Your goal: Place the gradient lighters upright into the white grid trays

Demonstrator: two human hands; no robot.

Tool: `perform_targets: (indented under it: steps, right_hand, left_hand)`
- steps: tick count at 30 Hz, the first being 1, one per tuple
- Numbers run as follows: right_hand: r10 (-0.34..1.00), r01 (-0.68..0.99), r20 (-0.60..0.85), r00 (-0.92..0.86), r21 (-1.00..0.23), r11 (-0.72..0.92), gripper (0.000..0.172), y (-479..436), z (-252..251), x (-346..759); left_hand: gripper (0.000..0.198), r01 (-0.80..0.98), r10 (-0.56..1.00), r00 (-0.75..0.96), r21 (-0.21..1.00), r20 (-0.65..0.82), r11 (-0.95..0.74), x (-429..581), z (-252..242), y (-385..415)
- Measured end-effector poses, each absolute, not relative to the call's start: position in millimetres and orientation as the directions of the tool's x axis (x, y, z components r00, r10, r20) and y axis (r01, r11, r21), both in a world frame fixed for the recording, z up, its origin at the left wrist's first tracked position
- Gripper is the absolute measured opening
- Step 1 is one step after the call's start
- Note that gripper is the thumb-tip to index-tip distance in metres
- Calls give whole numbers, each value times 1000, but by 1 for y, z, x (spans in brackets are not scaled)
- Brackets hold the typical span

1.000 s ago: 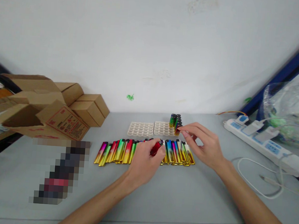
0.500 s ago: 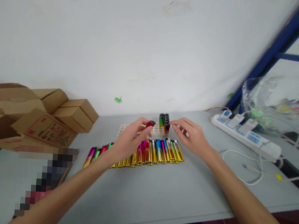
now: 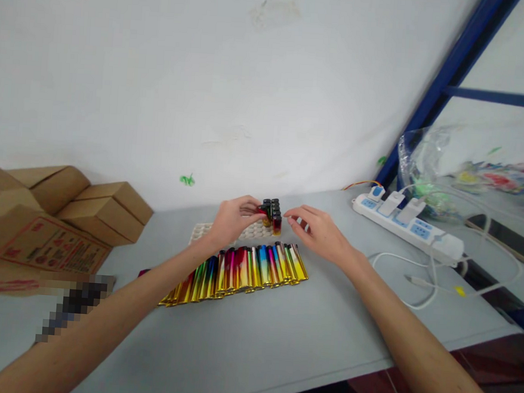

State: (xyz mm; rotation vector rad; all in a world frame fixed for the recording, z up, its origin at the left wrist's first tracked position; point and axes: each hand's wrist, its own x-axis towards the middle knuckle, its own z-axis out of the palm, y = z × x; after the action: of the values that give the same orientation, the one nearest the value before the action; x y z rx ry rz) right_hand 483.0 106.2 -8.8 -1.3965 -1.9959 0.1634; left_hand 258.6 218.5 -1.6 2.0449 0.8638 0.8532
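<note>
My left hand is closed on a red lighter, its top beside the black tops of the standing lighters. Those stand upright in a small group at the right end of a pale tray with rows of round holes. On the other side of the group is my right hand, fingers loosely bent and apart, with nothing in them. In front of the tray lies a row of shiny lighters with gold lower ends, partly hidden by my left forearm.
Cardboard boxes stand at the left. To the right are a white power strip with plugs, a looped white cable, a phone and a clear plastic bag. A wall rises behind the table.
My left hand has carried the red lighter rightward to the standing group in the tray. My right hand stays by the group's right side. The view has shifted somewhat to the right.
</note>
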Motion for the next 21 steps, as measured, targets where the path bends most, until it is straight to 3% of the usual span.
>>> perform_targets:
  steps: [14,21]
  right_hand:
    - [910,812,358,-211,-454,367,23,108,-8,488]
    - [951,773,108,-289,-561,298,25,103,-2,496]
  left_hand:
    - [20,346,717,668,770,199,-536,270,10,229]
    - [29,376,745,625,746,235,-550,268,-2,222]
